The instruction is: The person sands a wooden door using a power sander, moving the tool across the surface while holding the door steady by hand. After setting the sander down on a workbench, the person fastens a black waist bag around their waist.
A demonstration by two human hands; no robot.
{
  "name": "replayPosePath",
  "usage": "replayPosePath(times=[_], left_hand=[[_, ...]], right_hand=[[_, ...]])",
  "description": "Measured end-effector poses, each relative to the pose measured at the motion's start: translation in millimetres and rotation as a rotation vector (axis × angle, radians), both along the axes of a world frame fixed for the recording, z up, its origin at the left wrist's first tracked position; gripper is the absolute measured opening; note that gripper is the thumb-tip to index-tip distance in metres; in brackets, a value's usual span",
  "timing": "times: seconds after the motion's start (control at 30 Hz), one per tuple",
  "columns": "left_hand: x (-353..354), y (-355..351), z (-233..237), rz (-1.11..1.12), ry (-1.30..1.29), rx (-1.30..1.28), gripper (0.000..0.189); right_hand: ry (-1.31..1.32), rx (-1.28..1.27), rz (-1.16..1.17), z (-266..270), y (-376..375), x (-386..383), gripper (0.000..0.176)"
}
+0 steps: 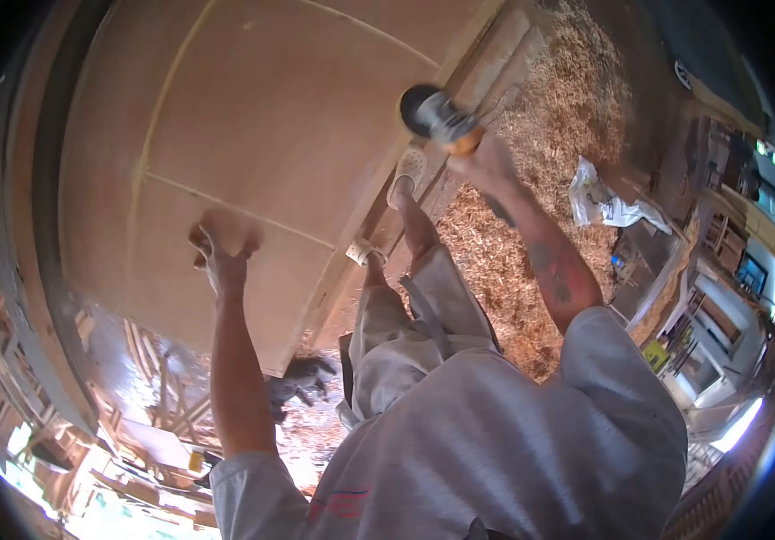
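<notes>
My right hand [488,164] is wrapped round the orange end of an angle grinder [449,124] with a round dark disc [420,108]. The grinder is blurred, and its disc overlaps the right edge of a large brown wooden panel [270,117] in this view. Over the lower left part of the panel, my left hand [221,256] has its fingers apart and bent, with nothing in them. Pale lines [234,209] divide the panel's face near that hand.
Wood shavings [531,261] cover the floor at the right. My feet, in pale clogs [412,166], stand by the panel's right edge. A white plastic bag [608,202] lies beyond the shavings. Timber pieces [167,378] crowd the lower left.
</notes>
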State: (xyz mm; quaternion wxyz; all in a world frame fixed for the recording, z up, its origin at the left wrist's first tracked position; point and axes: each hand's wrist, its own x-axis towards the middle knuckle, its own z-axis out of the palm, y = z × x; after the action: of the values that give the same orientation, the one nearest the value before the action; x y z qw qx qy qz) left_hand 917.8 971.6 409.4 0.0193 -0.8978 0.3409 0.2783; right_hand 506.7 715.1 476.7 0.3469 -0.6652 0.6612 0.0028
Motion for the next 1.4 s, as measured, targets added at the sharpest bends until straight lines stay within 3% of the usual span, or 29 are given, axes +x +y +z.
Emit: replayPosePath(times=[0.1, 0.2, 0.33, 0.43, 0.5, 0.63, 0.67, 0.7, 0.8, 0.97, 1.03, 1.17, 1.2, 1.4], left_hand=[[-4.1, -9.5, 14.6, 0.054, 0.050, 0.078, 0.114], [5.0, 0.5, 0.4, 0.012, 0.117, 0.031, 0.115], [10.3, 6.6, -6.3, 0.003, 0.091, 0.022, 0.115], [13.2, 14.8, -16.2, -0.034, 0.048, 0.013, 0.115], [15.2, 16.8, -16.5, -0.097, -0.036, -0.001, 0.115], [7.5, 4.5, 3.2, -0.021, 0.026, 0.065, 0.117], [5.2, -1.1, 8.6, 0.026, 0.048, 0.096, 0.118], [6.0, -1.9, 8.2, 0.019, 0.044, 0.099, 0.118], [6.3, 0.6, 8.0, 0.024, 0.018, 0.127, 0.121], [0.8, -13.5, 17.9, 0.100, 0.066, 0.243, 0.122], [5.8, -7.9, 9.7, 0.079, 0.055, 0.254, 0.123], [14.8, 9.4, -6.4, 0.039, 0.046, 0.227, 0.125], [11.7, 4.4, -2.0, 0.038, 0.047, 0.224, 0.125], [7.9, -0.4, 6.3, 0.085, 0.097, 0.266, 0.126]], right_hand=[[-0.060, -0.006, 0.120, 13.1, 50.6, 23.1, 0.043], [-0.036, 0.165, 0.180, 9.8, 70.9, 24.5, 0.062], [-0.117, 0.134, 0.041, 35.9, 36.6, 12.8, 0.054], [-0.036, 0.133, -0.031, 1.7, -7.1, -19.0, 0.052], [-0.013, 0.121, -0.036, 2.0, -42.8, -32.1, 0.051], [-0.011, 0.137, -0.059, -2.5, -112.6, -48.0, 0.047], [-0.028, 0.033, -0.019, -9.4, -128.5, -52.4, 0.044], [-0.044, -0.071, 0.021, -7.6, -137.4, -52.1, 0.042], [-0.040, -0.034, -0.033, 0.5, -149.6, -51.5, 0.039], [-0.043, 0.157, 0.043, 8.9, -86.7, -35.3, 0.043], [-0.142, 0.099, 0.103, 8.5, -52.2, -23.9, 0.043], [-0.015, 0.162, 0.214, -2.7, 5.5, -9.5, 0.040], [-0.075, 0.067, 0.279, -5.7, 12.5, -8.4, 0.043], [-0.049, 0.129, 0.181, 16.7, -36.7, -28.0, 0.051]])
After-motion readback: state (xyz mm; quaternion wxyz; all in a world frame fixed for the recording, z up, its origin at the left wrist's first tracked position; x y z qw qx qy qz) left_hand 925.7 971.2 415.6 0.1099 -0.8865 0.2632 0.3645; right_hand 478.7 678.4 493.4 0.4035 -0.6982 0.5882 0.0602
